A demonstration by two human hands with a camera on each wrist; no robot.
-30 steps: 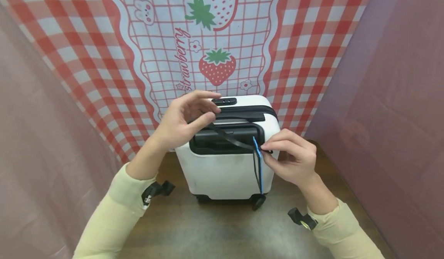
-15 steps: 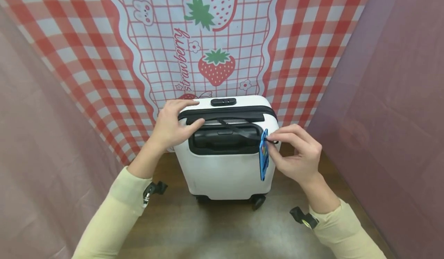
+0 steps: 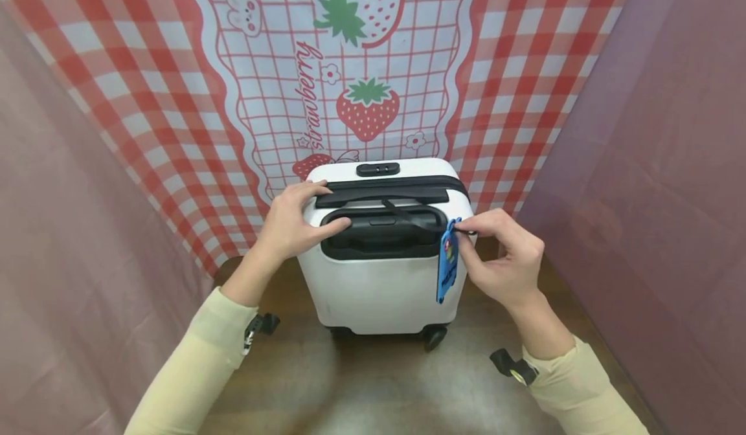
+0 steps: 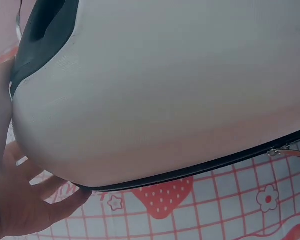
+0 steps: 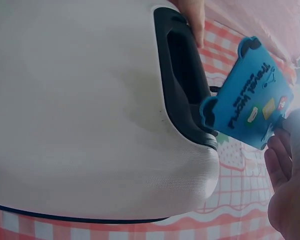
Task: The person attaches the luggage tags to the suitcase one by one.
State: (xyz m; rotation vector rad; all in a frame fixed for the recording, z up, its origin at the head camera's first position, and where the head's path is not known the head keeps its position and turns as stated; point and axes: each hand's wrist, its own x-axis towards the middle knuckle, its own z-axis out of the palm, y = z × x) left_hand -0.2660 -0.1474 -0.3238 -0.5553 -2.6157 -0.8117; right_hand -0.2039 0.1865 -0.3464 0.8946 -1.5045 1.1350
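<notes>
A white suitcase stands upright with its black top handle and recessed black panel facing up. My left hand rests on its top left corner, thumb reaching over the recess; the left wrist view shows the fingers spread along the corner. A blue luggage tag hangs at the top right, its black strap running from the handle. With thumb and fingertips, my right hand pinches the strap end at the tag's top. In the right wrist view, the tag shows "Travel World" lettering.
Behind the suitcase hangs a red-and-white checked cloth with strawberry prints. Pink curtains close in both sides. The suitcase stands by its wheels on a brown floor. A black combination lock sits on its top.
My left hand has let go of the strap and moved left onto the suitcase corner. The right hand has shifted slightly right and up, and the tag has turned its printed face into view.
</notes>
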